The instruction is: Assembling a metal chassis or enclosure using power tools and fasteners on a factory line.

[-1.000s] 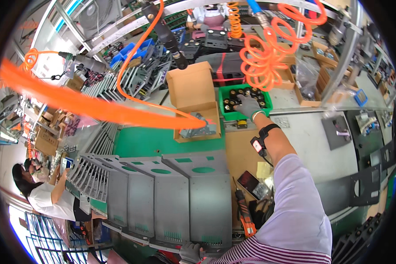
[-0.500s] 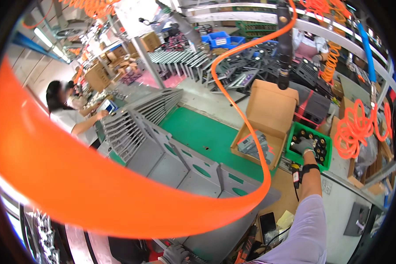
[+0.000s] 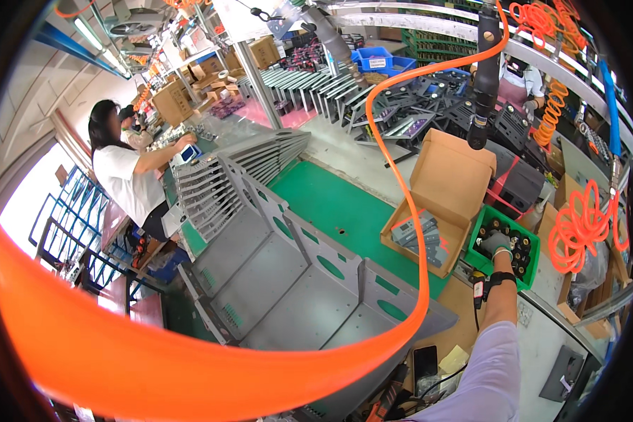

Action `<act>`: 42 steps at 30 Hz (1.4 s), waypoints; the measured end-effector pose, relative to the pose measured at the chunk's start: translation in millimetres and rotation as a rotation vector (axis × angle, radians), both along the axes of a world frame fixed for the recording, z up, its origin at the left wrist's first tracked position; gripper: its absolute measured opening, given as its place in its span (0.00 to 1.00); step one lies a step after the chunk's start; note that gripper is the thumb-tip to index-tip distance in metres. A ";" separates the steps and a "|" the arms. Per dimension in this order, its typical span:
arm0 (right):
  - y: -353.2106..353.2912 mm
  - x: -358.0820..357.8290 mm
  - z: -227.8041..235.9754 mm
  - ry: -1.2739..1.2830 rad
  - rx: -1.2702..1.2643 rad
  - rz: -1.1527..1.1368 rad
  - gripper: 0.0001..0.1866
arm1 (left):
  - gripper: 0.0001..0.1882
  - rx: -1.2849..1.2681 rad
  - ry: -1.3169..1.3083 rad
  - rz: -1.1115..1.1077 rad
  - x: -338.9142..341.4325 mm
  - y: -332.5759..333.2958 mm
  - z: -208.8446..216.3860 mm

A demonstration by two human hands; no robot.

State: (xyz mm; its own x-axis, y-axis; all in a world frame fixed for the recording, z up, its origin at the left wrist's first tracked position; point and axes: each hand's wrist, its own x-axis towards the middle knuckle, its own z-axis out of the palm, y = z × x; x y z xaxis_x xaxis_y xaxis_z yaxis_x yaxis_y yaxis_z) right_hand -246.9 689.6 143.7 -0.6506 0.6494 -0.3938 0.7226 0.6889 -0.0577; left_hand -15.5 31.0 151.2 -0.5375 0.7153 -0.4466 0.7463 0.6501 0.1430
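Note:
My right hand (image 3: 498, 242), in a grey glove, reaches into a green plastic bin (image 3: 533, 276). The bin holds several black round parts (image 3: 519, 257) with brass-coloured centres. My fingertips are down among these parts and mostly hidden, so whether they close on one cannot be made out. A black strap with a small device (image 3: 479, 290) goes round my right wrist. My left hand is out of sight. In front of me lie bent grey sheet-metal panels (image 3: 288, 306) with oval and rectangular cutouts, on a green bench top (image 3: 316, 193).
An orange air hose (image 3: 399, 169) loops across the view, very near at lower left. Beside the bin stands an open cardboard box (image 3: 451, 165) with flat grey plates. A black tool (image 3: 482, 91) hangs above. A phone (image 3: 425, 361) lies near me. At left works another person (image 3: 123, 176).
The view has shifted, showing more of the left side and the grey panels. My left hand has gone out of sight at the lower edge. My right hand stays in the bin.

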 end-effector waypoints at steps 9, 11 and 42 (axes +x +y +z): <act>-0.3 -0.7 1.0 -0.012 0.037 0.011 0.31 | 0.18 0.003 -0.009 -0.007 -1.0 0.1 1.0; -7.2 -0.5 2.0 0.048 0.093 0.018 0.30 | 0.18 0.041 0.012 -0.031 -1.1 -0.5 -1.3; -198.5 208.9 105.5 0.187 -1.273 0.177 0.29 | 0.11 0.421 0.066 0.050 -0.6 -16.3 0.0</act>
State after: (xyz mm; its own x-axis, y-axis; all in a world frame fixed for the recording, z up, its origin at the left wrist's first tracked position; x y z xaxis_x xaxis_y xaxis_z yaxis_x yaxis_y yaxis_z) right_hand -38.0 491.1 249.3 -0.8004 -0.2113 -0.5610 0.5377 0.1604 -0.8277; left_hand -16.1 14.7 151.3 -0.5937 0.8002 -0.0848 0.7317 0.5806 0.3571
